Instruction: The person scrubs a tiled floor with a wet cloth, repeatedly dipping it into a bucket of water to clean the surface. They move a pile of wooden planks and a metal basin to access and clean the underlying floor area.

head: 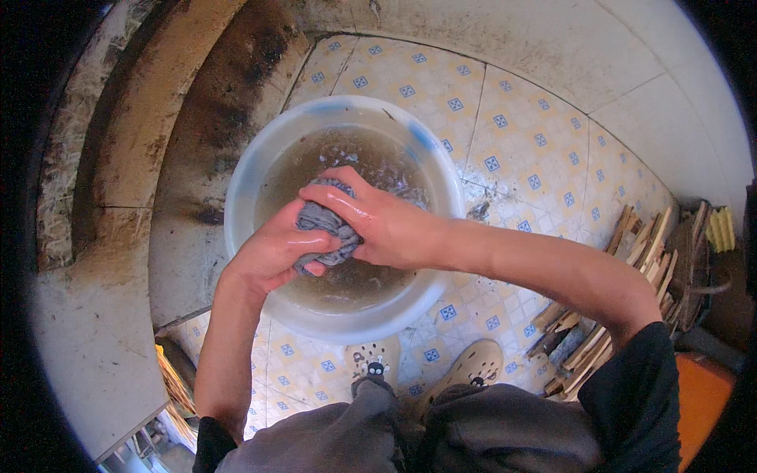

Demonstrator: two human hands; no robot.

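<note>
Both hands squeeze a wet, bunched grey cloth [327, 227] above a wide white plastic basin [242, 183] with blue patches. My left hand [275, 248] grips it from the lower left, thumb across the front. From the right, my right hand [390, 227] wraps its fingers over the top of the cloth. Murky brown water [355, 290] with some suds lies in the basin below. Wet skin shines on both hands. The palms and much of the cloth inside the grip are hidden.
Patterned floor tiles [508, 171] surround the basin. A soot-stained tiled ledge [195, 195] rises close on the left. Split firewood [591, 355] is piled at the right, near an orange object [704, 402]. My beige clogs [467, 366] stand just before the basin. A pale wall [627, 65] curves behind.
</note>
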